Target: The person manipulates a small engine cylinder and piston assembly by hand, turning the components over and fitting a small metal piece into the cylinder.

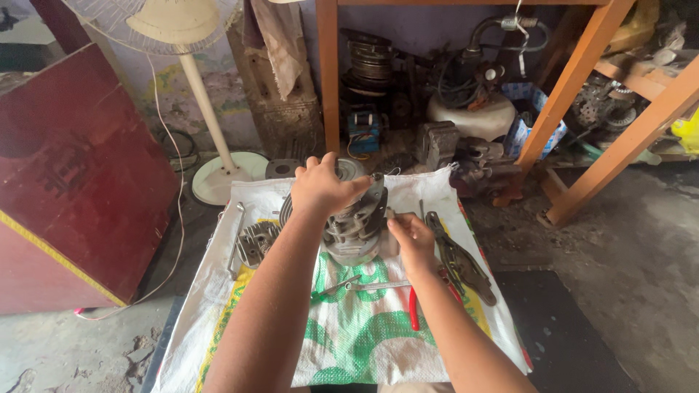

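2 hands [320, 185] on 1 engine cyl [357, 225], 1 red pliers [413, 309] nearby

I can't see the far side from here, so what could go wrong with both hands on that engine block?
The engine block stands on a soft woven sack, steadied only by the left hand on top; it might tip or roll. The right hand works close against its side and could get pinched. Red-handled pliers and a wrench lie under the forearm and may snag.
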